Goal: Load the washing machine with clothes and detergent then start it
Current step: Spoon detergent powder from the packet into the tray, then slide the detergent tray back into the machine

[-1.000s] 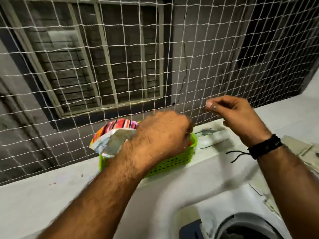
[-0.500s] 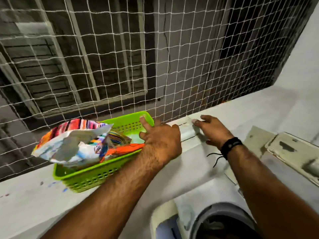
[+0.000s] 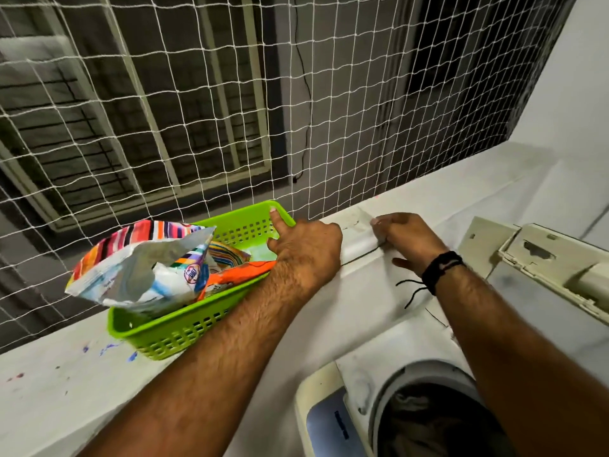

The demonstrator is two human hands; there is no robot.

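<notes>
White netting [image 3: 329,94] is stretching across the whole background, with a pale ledge [image 3: 461,199] running under it where the green basket [image 3: 184,328] is sitting. Compared to a second ago, when both hands were up near the net and the left one was bunched over the basket, they're now sitting down on the ledge. Left hand [image 3: 306,249] is resting against the basket's right end, index finger poking up along the rim, other fingers curled but I can't tell if they're gripping anything. Right hand [image 3: 405,239] is lying on a raised white strip [image 3: 357,245] of the ledge, fingers loosely bent, holding nothing as far as I can see.

Striped detergent packet [image 3: 138,268] is lying in the basket, torn open at the top. Washing machine [image 3: 333,420] is down at the bottom with its lid [image 3: 543,258] up and something dark, probably clothes, already in the drum [image 3: 425,420].

So I'm guessing the detergent step is what's happening now, and starting it isn't done yet.
</notes>
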